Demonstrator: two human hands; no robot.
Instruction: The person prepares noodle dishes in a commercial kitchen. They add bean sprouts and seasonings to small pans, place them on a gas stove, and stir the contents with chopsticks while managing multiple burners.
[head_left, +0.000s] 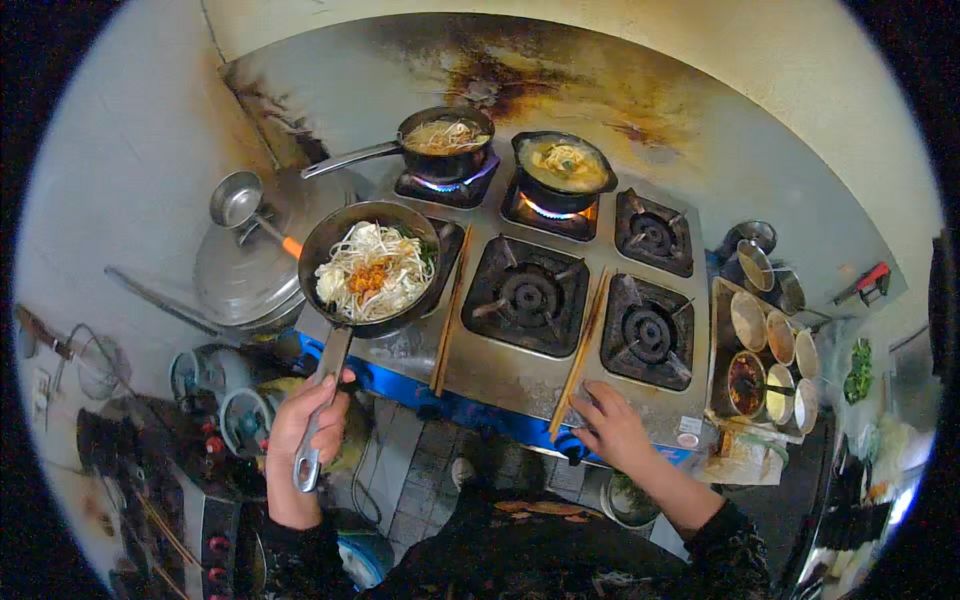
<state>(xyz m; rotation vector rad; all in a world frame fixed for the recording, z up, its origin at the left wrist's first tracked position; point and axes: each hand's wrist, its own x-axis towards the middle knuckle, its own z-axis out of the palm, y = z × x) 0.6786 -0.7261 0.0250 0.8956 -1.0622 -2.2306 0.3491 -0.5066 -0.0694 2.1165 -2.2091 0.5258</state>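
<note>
My left hand (309, 420) grips the metal handle of a dark frying pan (315, 232), held at the left front burner. Bean sprouts (375, 251), pale lumps, some greens and an orange-red chopped topping (367, 279) fill the pan. At the stove's front edge, my right hand (611, 424) has its fingers apart beside a pair of long wooden chopsticks (580, 356). Whether the fingertips touch them is unclear. Another pair of chopsticks (452, 311) lies between the left and middle front burners.
Behind, a long-handled pan (446, 163) and a black pot of soup (564, 166) sit over lit flames. A ladle (237, 199) rests on a large round lid (240, 277) at left. Seasoning bowls (748, 321) stand in a tray at right.
</note>
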